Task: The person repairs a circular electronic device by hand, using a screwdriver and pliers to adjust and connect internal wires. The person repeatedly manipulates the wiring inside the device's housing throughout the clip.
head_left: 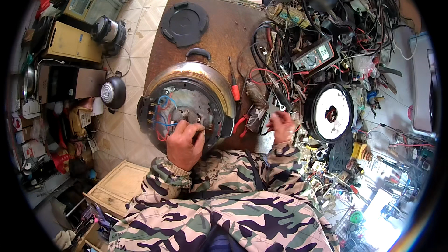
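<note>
An upturned round electric cooker (219, 81) lies on the brown table, its metal underside exposed. Blue and red wires (164, 100) run across its left inner part. My left hand (185, 145) is over the near part of this underside, fingers pinched together; anything between the fingertips is too small to make out. To the right, my right hand (282, 127) hovers at the tool pile with its fingers loosely curled and apart. Close to its fingertips lies a grey metal tool with a black part (281, 100). Red-handled pliers (241, 125) lie between the cooker and this hand.
A black round cover (185, 23) lies at the table's far left. A red-handled screwdriver (235, 91) rests beside the cooker. Tangled cables, a multimeter (313, 57) and a white-faced round part (332, 113) crowd the right. A wooden drawer (116, 186) stands at the lower left.
</note>
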The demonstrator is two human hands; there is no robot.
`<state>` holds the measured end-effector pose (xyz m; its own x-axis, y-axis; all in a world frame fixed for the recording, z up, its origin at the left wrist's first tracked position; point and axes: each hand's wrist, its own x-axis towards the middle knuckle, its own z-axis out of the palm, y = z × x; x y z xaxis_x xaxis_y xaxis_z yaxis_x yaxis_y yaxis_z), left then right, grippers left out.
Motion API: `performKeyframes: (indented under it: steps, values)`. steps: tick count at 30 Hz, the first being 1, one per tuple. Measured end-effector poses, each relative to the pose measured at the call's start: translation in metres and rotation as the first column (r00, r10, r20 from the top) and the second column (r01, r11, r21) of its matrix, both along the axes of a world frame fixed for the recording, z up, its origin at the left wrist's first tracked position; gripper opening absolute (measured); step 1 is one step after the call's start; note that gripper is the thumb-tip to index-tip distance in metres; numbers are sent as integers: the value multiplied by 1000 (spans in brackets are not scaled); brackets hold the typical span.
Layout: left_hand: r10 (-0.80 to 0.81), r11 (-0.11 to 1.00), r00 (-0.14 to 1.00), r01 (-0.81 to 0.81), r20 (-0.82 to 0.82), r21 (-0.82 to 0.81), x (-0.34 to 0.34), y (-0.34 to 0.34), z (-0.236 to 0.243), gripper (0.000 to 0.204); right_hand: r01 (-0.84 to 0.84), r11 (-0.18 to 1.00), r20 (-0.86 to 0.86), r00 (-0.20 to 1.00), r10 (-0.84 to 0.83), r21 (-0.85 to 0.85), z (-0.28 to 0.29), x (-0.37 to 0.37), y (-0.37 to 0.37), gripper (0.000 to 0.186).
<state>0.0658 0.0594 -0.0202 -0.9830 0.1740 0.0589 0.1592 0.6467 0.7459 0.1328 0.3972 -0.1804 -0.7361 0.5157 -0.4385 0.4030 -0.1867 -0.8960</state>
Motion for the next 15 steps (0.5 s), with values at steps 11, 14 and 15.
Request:
performKeyframes:
  steps: [11,14,15]
  values:
    - [-99,995,994,99,39,0,-7,-11,6,16,-347,579,406,914,30,738,18,-18,-85,68]
    - [-140,990,990,140,-8,26,-10,-15,4,16,-354,334,380,925,-12,873,14,-25,-53,58]
    - [-138,989,990,138,6,61,-11,-16,1,15,-403,252,418,909,-4,880,18,-26,-44,54]
